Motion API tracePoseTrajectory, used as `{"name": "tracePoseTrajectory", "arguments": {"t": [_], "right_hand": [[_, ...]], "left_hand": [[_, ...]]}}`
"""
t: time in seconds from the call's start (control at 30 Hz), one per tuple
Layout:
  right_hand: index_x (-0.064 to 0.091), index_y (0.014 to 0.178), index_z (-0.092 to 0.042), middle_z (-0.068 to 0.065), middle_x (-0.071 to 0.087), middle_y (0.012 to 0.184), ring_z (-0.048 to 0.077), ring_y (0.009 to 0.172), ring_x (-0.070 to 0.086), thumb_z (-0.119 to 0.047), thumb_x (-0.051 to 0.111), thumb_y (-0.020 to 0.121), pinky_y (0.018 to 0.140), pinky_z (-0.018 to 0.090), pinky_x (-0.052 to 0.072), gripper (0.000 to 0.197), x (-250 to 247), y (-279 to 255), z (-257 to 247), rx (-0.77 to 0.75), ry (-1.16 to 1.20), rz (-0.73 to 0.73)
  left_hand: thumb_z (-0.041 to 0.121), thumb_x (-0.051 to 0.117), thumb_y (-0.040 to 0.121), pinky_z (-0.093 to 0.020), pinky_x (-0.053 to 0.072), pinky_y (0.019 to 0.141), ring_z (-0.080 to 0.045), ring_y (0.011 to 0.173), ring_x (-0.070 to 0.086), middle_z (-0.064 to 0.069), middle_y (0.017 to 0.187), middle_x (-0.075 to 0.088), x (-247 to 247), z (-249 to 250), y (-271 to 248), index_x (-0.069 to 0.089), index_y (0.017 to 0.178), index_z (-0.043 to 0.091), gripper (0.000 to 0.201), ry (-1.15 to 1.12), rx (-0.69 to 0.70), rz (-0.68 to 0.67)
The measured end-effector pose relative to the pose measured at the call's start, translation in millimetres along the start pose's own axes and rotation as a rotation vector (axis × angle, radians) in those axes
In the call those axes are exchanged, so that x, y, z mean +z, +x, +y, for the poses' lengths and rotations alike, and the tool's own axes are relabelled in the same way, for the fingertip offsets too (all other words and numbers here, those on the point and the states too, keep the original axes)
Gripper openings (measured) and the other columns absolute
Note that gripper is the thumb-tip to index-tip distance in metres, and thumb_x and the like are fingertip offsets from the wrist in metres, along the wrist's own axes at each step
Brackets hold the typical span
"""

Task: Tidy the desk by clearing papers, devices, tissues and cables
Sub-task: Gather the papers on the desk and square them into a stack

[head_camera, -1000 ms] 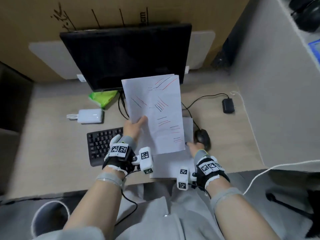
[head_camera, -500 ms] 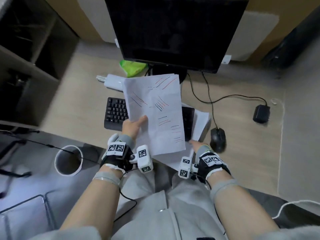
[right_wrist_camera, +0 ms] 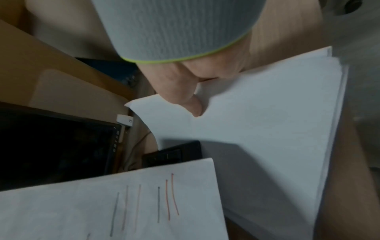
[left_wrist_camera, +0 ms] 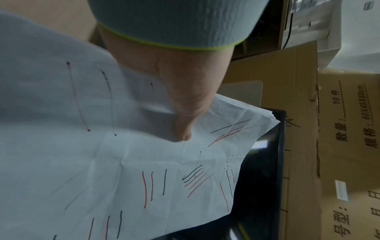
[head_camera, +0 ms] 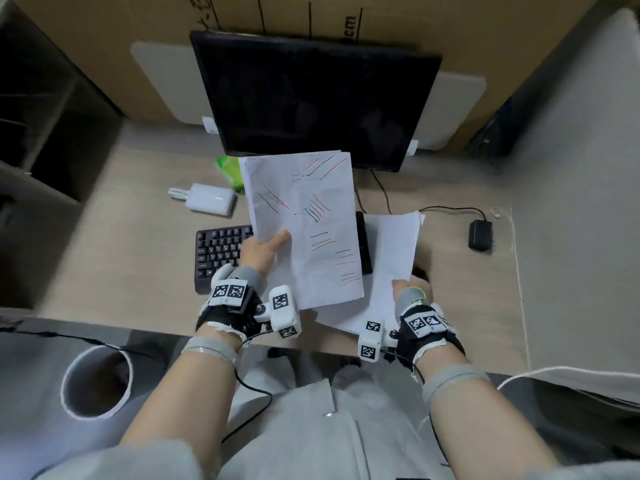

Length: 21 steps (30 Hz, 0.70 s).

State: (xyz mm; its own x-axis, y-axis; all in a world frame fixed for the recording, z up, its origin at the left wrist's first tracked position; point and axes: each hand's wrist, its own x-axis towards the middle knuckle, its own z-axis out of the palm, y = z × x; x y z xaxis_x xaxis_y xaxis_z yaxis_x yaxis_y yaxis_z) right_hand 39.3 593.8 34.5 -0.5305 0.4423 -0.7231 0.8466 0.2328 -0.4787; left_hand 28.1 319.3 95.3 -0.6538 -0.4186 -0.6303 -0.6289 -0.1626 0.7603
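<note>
The left hand (head_camera: 258, 252) is pinching a thin stack of white paper sheets marked with red and black pen strokes (head_camera: 304, 230), thumb lying across the top sheet and the other fingers hidden underneath; the stack is standing raised above the desk, tilting back toward the monitor. In the left wrist view the thumb (left_wrist_camera: 185, 113) is pressing down on the top sheet, several sheet edges showing at the far corner.

The right hand (head_camera: 412, 289), at about 3 o'clock from the left, is gripping the near edge of a second stack of plain white paper sheets (head_camera: 394, 251), thumb on top and fingers curling under. That stack is lying partly over the right end of the black computer keyboard (head_camera: 221, 254) and partly on the pale wooden desk (head_camera: 138, 237). A dark object, mostly hidden, is showing just past the right hand.

At 11 o'clock from the left hand, a white rectangular power bank (head_camera: 211, 199) with a short white cable is lying on the desk, and a green tissue packet (head_camera: 230, 171) is sitting just beyond it beside the marked sheets. The black flat monitor (head_camera: 311, 98) is standing at 12 o'clock. At 2 o'clock from the right hand, a small black power adapter (head_camera: 480, 234) with a thin black cable is lying well apart.
</note>
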Motion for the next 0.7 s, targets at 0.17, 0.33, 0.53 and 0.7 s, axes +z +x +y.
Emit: {"name": "tracePoseTrajectory", "arguments": {"t": [0.17,0.33,0.53,0.7], "right_hand": [[0.068,0.094,-0.005,0.008,0.065,0.083,0.025,0.073,0.055,-0.007,0.058,0.088,0.068,0.029,0.042,0.012,-20,-36,-41,-0.112,0.358,0.271],[0.064,0.101,-0.003,0.008,0.059,0.086,0.020,0.075,0.051,-0.005,0.054,0.089,0.058,0.023,0.041,0.016,-30,-80,-94,-0.293,0.507,0.290],[0.069,0.076,-0.013,0.011,0.068,0.086,0.023,0.078,0.060,-0.005,0.065,0.081,0.075,0.037,0.052,0.010,-10,-118,-137,-0.455,0.569,0.041],[0.068,0.098,-0.008,0.005,0.070,0.086,0.020,0.075,0.063,-0.008,0.063,0.089,0.075,0.033,0.055,0.010,24,-135,-152,-0.544,0.435,-0.012]], "left_hand": [[0.025,0.076,0.084,-0.034,0.051,0.081,-0.022,0.088,0.063,-0.011,0.101,0.068,6,28,17,0.068,0.115,0.001,0.041,0.055,0.039,-0.099],[0.029,0.074,0.080,-0.034,0.046,0.076,-0.031,0.094,0.065,-0.020,0.111,0.069,-5,64,31,0.067,0.114,-0.004,0.048,0.165,0.122,0.030],[0.015,0.066,0.089,-0.033,0.047,0.093,-0.030,0.111,0.063,-0.017,0.122,0.066,-30,90,40,0.065,0.120,-0.004,0.036,0.188,0.166,-0.010],[0.018,0.063,0.089,-0.034,0.043,0.068,-0.020,0.065,0.054,-0.006,0.073,0.061,-51,98,43,0.058,0.069,0.013,0.021,0.222,0.141,-0.201]]}}
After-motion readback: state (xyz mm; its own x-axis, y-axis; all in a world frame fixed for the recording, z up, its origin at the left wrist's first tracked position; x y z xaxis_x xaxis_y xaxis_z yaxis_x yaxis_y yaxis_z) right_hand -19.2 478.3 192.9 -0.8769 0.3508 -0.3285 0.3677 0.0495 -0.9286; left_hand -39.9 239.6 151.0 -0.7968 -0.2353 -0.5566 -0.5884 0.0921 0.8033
